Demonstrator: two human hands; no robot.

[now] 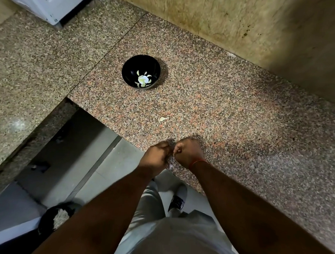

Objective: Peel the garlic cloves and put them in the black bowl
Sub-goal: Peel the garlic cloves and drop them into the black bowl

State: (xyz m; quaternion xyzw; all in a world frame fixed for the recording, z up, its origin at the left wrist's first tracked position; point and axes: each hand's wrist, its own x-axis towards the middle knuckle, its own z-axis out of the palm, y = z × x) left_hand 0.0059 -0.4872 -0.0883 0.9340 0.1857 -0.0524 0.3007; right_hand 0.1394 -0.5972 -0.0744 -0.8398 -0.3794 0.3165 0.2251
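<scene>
Black bowl [141, 72] upright on speckled desk [213, 94], far centre; glossy, holds several pale peeled cloves [143, 79] fanned round bottom. Loose garlic clove [163, 119] lies on desk between bowl & hands, well apart from both; whitish, skin on, long axis left-right, thin tip pointing right. Left hand [155, 157] & right hand [188, 152] at near desk edge, knuckles touching, fingers curled tight; small whitish bit between them, too hidden to ID. Red thread [197, 162] on right wrist.

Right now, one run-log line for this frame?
hands: left and right pinching clove together | bowl: peeled cloves inside | counter: one loose clove
</scene>
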